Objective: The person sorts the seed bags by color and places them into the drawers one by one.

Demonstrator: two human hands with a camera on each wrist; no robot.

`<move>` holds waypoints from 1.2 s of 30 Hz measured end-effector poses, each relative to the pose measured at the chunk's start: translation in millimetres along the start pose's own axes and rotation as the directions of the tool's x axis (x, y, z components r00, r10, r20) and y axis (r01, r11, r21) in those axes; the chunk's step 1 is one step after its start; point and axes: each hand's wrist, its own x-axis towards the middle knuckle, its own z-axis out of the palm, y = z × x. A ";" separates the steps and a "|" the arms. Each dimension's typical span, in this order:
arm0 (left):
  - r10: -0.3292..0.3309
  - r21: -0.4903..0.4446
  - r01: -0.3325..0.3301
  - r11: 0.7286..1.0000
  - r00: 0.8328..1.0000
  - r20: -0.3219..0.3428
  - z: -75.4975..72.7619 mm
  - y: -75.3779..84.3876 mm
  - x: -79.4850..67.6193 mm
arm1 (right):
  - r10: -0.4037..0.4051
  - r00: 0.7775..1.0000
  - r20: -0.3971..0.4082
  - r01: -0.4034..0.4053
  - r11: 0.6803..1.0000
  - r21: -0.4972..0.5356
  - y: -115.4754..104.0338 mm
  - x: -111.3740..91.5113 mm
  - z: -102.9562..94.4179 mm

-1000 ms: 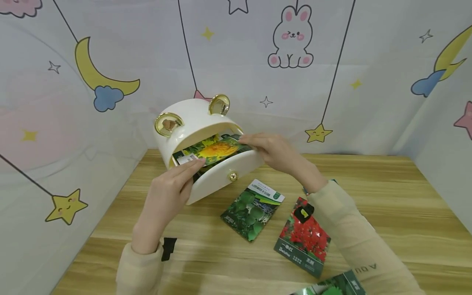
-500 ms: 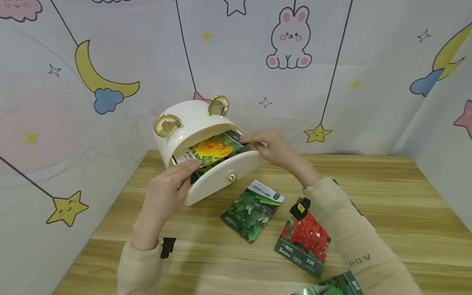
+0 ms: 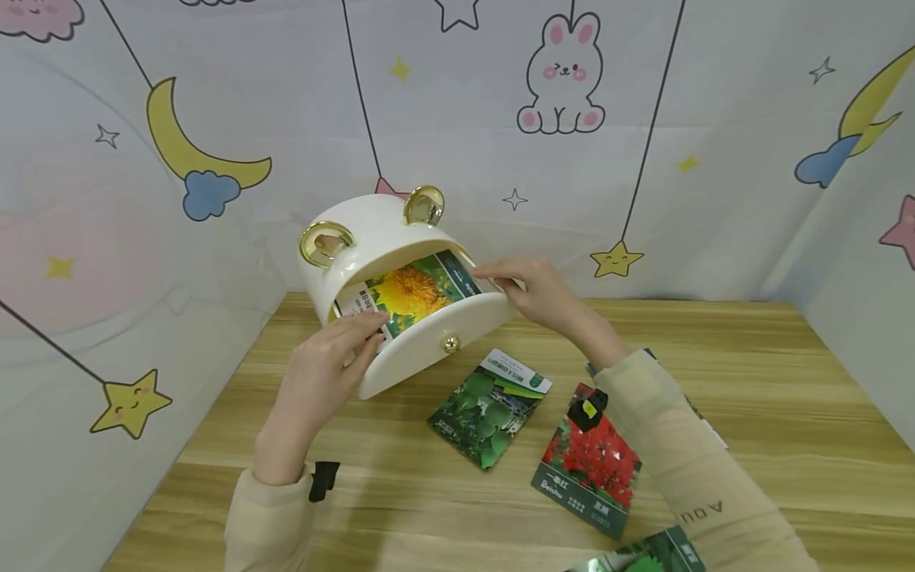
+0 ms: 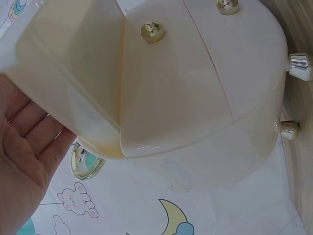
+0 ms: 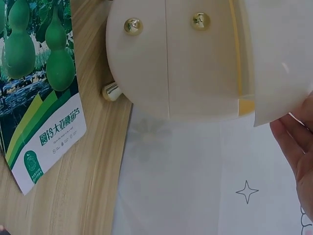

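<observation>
A white bear-eared cabinet (image 3: 372, 218) stands at the back of the table, its top drawer (image 3: 436, 345) pulled out. Inside the drawer lies a seed packet (image 3: 415, 294) with a yellow flower picture. My left hand (image 3: 325, 361) is at the drawer's left side, fingertips over the packet's near-left corner. In the left wrist view its fingers (image 4: 36, 127) lie fairly straight along the drawer's edge. My right hand (image 3: 539, 294) touches the drawer's right rim, index finger extended beside the packet's dark end. The right wrist view shows its fingers (image 5: 291, 137) at the drawer front's corner.
A green gourd seed packet (image 3: 489, 409) lies before the cabinet. Right of it are a red-flower packet (image 3: 593, 465) and another green packet (image 3: 643, 556) at the bottom edge. A further packet is mostly hidden under my right sleeve (image 3: 686, 445). Patterned cloth (image 3: 465, 103) hangs behind.
The yellow-flower packet has turned and settled lower and flatter in the drawer, its dark end now at the right. My hands have shifted only slightly, the right fingertips a little to the right.
</observation>
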 end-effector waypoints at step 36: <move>-0.304 -0.321 0.202 0.925 0.901 -0.310 12.8 -19.4 -5.0 | -0.209 0.867 -0.453 0.151 0.975 -0.161 -52.3 -39.2 13.0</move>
